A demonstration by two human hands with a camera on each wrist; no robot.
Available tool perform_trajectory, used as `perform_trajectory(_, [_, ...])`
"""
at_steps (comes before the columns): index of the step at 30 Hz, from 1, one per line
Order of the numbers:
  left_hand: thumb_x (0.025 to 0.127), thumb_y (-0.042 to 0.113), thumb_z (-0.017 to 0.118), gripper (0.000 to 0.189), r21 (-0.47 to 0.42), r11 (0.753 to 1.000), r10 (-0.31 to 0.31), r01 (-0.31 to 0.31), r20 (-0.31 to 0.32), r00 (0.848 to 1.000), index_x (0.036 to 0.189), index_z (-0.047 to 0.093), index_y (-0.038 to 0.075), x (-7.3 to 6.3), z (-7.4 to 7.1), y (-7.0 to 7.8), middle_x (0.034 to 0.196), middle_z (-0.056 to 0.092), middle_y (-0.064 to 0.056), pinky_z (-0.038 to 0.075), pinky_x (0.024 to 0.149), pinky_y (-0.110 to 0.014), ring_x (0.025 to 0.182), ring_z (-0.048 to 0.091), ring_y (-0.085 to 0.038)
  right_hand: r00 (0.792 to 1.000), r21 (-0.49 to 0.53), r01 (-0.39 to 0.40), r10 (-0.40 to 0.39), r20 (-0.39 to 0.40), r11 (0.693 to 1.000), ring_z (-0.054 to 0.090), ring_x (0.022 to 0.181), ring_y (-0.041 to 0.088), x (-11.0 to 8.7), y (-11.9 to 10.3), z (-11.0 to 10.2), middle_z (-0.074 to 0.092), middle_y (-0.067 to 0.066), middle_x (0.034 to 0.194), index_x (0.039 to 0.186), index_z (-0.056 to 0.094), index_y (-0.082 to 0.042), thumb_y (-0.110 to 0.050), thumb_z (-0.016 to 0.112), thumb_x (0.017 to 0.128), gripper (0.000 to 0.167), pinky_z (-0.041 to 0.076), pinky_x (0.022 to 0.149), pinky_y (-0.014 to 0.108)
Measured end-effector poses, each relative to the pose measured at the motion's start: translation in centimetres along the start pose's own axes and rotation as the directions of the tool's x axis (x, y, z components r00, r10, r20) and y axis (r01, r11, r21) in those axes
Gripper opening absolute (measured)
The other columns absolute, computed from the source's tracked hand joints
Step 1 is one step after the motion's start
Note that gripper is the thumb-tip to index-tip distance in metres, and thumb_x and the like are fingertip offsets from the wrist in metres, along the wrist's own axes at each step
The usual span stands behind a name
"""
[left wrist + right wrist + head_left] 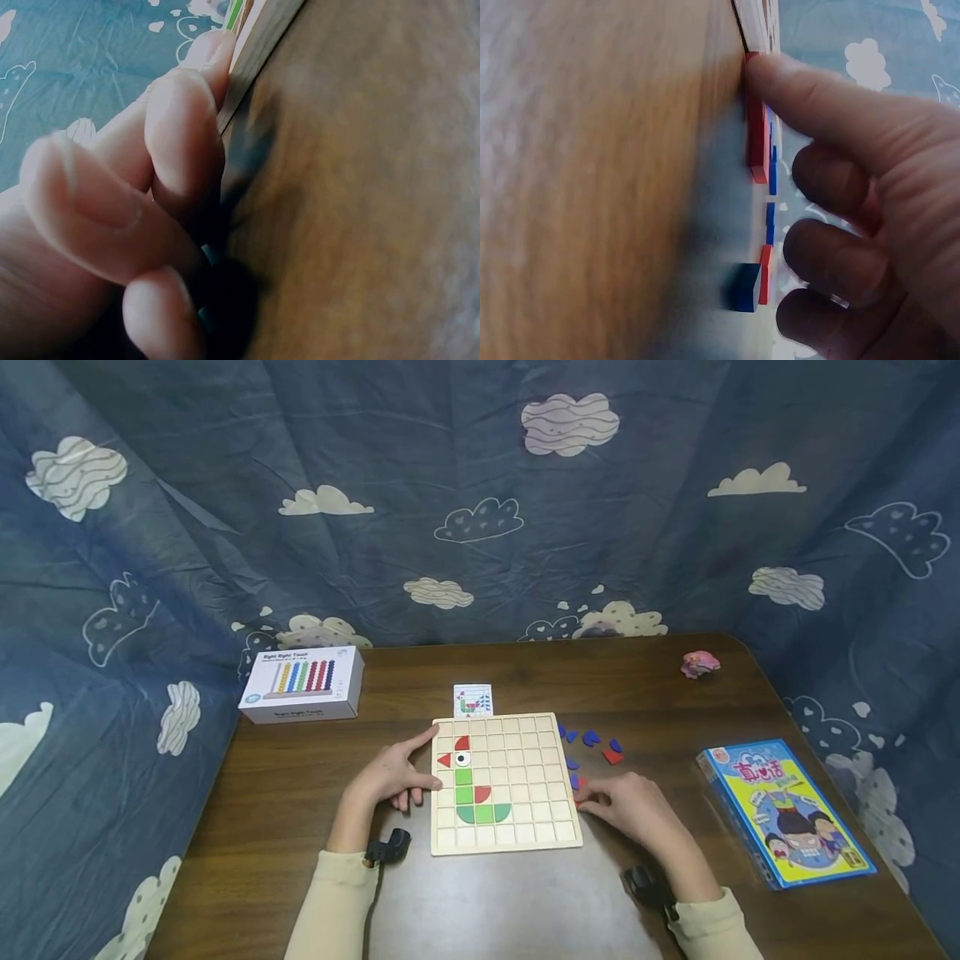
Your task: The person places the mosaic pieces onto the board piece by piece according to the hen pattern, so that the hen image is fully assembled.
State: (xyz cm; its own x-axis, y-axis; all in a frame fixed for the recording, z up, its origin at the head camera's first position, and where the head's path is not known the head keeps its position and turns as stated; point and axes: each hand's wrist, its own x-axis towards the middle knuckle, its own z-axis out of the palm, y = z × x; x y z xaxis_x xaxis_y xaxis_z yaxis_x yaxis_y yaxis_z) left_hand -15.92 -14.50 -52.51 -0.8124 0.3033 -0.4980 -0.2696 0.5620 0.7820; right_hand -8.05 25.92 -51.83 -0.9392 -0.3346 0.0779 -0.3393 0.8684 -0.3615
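Note:
A wooden grid board [525, 840] lies flat on the table. On its left part are a white eye tile [462, 759], a red triangle [445, 761], red quarter circles [462, 743] and several green pieces [464, 794]. My left hand [390, 774] touches the board's left edge with forefinger and thumb; the other fingers are bent beneath. At the right edge my right hand [628, 803] pinches a red piece [757, 127], mostly covered by the fingers in the head view. Several blue pieces [591, 738] and a red piece [612, 757] lie right of the board.
A pattern card [473, 700] shows a coloured bird-like figure behind the board. A white box [300, 685] stands at the back left, a blue and yellow box [787, 814] at the right. A small pink object [700, 664] sits at the back right of the table [247, 852].

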Motion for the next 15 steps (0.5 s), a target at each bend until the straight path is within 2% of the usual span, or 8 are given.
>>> perform_trajectory(4, [0.084, 0.027, 0.092, 0.103, 0.001, 1.0, 0.002, -0.002, 0.0, 1.0, 0.165, 0.032, 0.046, 0.0, -0.1, 0.1, 0.062, 0.069, -0.012, 0.051, 0.043, -0.026, 0.042, 0.058, -0.017, 0.999, -0.044, -0.034, 0.033, -0.021, 0.998, 0.041, 0.057, 0.0, 0.1, 0.2, 0.0, 0.06, -0.019, 0.063, 0.081, 0.078, -0.03, -0.031, 0.089, 0.086, 0.012, 0.035, 0.052, 0.022])
perform_trajectory(8, [0.084, 0.027, 0.092, 0.103, 0.004, 1.0, 0.003, -0.003, 0.002, 1.0, 0.165, 0.032, 0.046, 0.0, -0.1, 0.1, 0.062, 0.069, -0.012, 0.051, 0.043, -0.026, 0.042, 0.058, -0.016, 0.998, -0.084, -0.059, 0.056, -0.037, 0.995, 0.043, 0.057, 0.004, 0.3, 0.6, -0.1, 0.063, -0.015, 0.065, 0.081, 0.077, -0.028, -0.03, 0.089, 0.086, 0.013, 0.037, 0.052, 0.025])
perform_trajectory(12, [0.084, 0.027, 0.092, 0.103, 0.001, 1.0, 0.003, -0.003, 0.0, 1.0, 0.165, 0.033, 0.046, 0.1, 0.0, 0.0, 0.063, 0.069, -0.012, 0.051, 0.043, -0.026, 0.042, 0.058, -0.016, 0.993, -0.094, -0.103, 0.098, -0.062, 0.99, 0.041, 0.055, 0.009, 0.5, 0.9, -0.2, 0.062, -0.01, 0.063, 0.086, 0.078, -0.024, -0.03, 0.089, 0.086, 0.013, 0.033, 0.05, 0.027])
perform_trajectory(15, [0.084, 0.027, 0.092, 0.102, 0.005, 1.0, 0.0, 0.0, -0.002, 1.0, 0.165, 0.033, 0.046, 0.1, 0.0, 0.0, 0.062, 0.069, -0.012, 0.051, 0.043, -0.026, 0.042, 0.058, -0.016, 0.989, -0.067, -0.143, 0.14, -0.057, 0.987, 0.04, 0.055, 0.01, 0.8, 1.1, -0.1, 0.058, -0.009, 0.062, 0.096, 0.082, -0.021, -0.03, 0.089, 0.086, 0.015, 0.03, 0.05, 0.027])
